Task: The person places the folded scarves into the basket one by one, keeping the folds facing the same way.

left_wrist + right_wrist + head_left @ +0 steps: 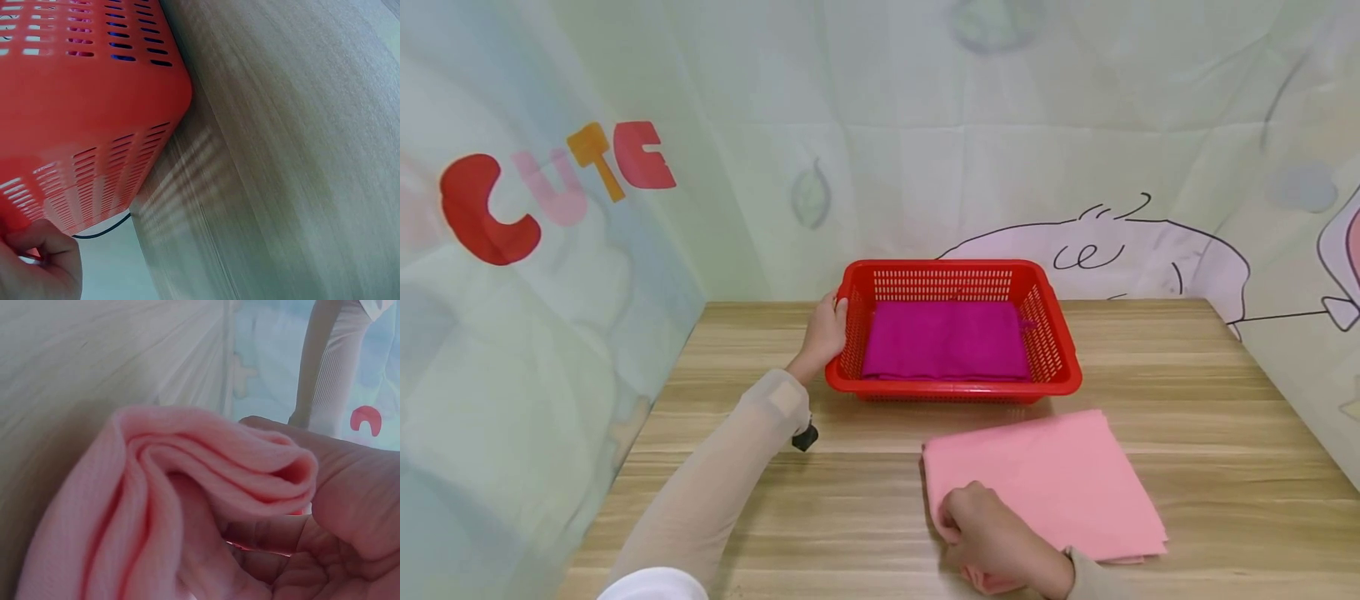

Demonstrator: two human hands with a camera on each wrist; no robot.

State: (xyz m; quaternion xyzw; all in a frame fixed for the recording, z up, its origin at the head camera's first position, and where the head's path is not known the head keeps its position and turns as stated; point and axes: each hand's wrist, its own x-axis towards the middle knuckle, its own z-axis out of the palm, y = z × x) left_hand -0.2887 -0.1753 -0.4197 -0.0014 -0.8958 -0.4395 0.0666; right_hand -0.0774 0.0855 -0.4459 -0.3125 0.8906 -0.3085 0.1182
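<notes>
A red plastic basket (955, 388) with slotted walls stands at the back of the wooden table, a folded magenta cloth (946, 340) lying flat inside it. My left hand (826, 332) grips the basket's left rim, its curled fingers also visible at the lower left of the left wrist view. In front of the basket, a folded pink cloth (1052, 483) lies on the table. Its near left edge is pinched by my right hand (992, 537). Several layers of the pink cloth (212, 453) bend between thumb and fingers in the right wrist view.
The wooden table (857, 492) meets printed fabric walls (760, 167) at the back and both sides. Under my left wrist shows a small black object (805, 437). A thin black cable (103, 232) runs behind the basket in the left wrist view.
</notes>
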